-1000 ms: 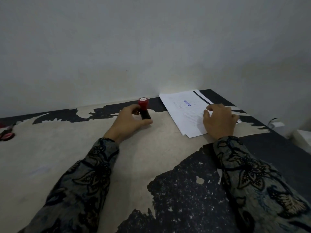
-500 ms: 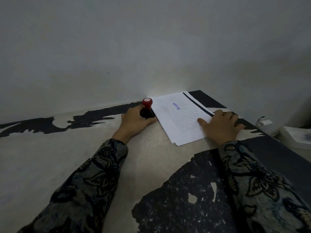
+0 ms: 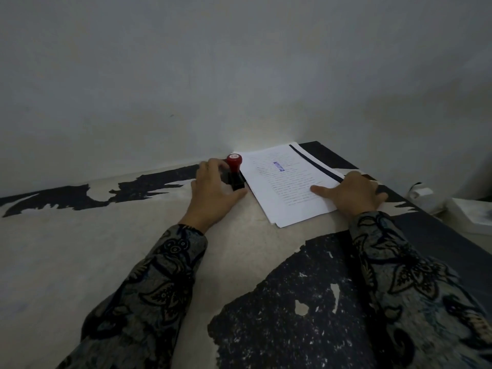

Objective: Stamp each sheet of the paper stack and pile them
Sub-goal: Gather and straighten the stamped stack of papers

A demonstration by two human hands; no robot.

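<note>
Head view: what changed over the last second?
The right hand slid off the top sheet toward the right edge of the paper stack, uncovering the text. The left hand stayed gripping the stamp, upright on the table beside the stack; the blue imprint is unchanged.

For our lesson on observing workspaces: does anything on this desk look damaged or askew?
Yes. The table surface is damaged: its dark coating has peeled off in ragged patches, baring pale material. The paper stack lies at an angle, its sheets slightly fanned at the near corner.
</note>
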